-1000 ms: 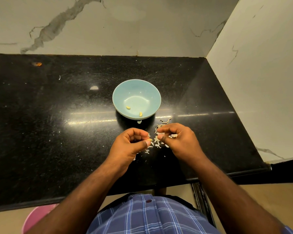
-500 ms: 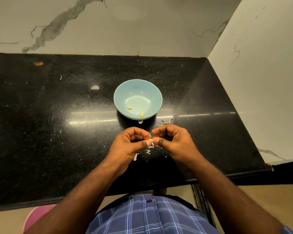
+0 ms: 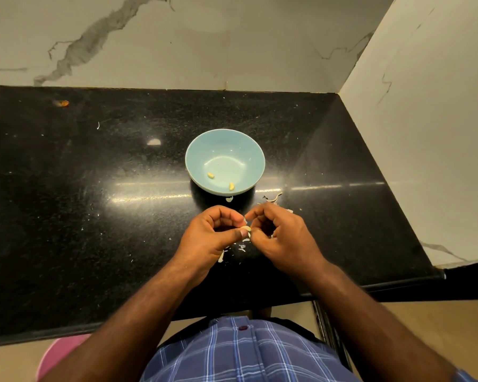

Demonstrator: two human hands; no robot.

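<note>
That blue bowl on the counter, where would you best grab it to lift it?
Likely the far rim of the bowl, from above, thumb inside: it stands upright and open, its wall flares, and the left hand and right hand pinch a clove just before its near edge.

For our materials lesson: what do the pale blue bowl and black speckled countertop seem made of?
Pale blue round bowl: probably glazed ceramic, smooth with soft sheen. Black speckled countertop: likely polished granite; pale flecks, mirror-like light streak.
</note>
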